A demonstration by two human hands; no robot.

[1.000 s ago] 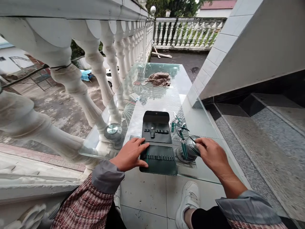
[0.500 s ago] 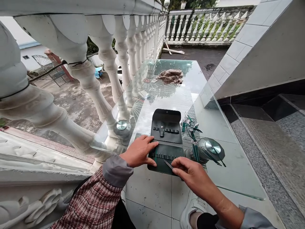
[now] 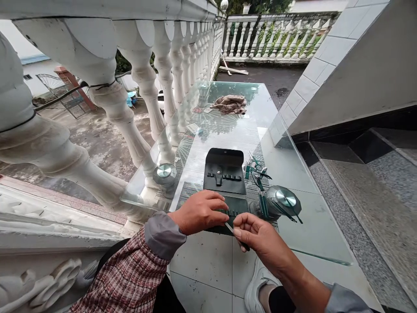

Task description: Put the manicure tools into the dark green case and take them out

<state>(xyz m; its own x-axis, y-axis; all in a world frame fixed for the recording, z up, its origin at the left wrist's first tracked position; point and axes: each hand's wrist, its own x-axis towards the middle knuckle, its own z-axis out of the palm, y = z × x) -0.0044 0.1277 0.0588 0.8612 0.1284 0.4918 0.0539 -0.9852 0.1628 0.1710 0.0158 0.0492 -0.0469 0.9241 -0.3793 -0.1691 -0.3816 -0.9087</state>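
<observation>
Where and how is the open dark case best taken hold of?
Probably pinch the dark case by its far half's left edge, coming from the left: that edge is uncovered, while green-handled tools lie close on the right and the left hand partly hides the near half.

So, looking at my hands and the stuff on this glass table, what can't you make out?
All in the head view:
Slim tool: the right hand covers its middle, so its type is unclear.
Lower loops of the open case: the left hand hides some.
Pale card: any print is too small to read.
Brown cloth: its folds hide whatever might lie beneath.
Right sleeve: cut off by the bottom edge.
</observation>
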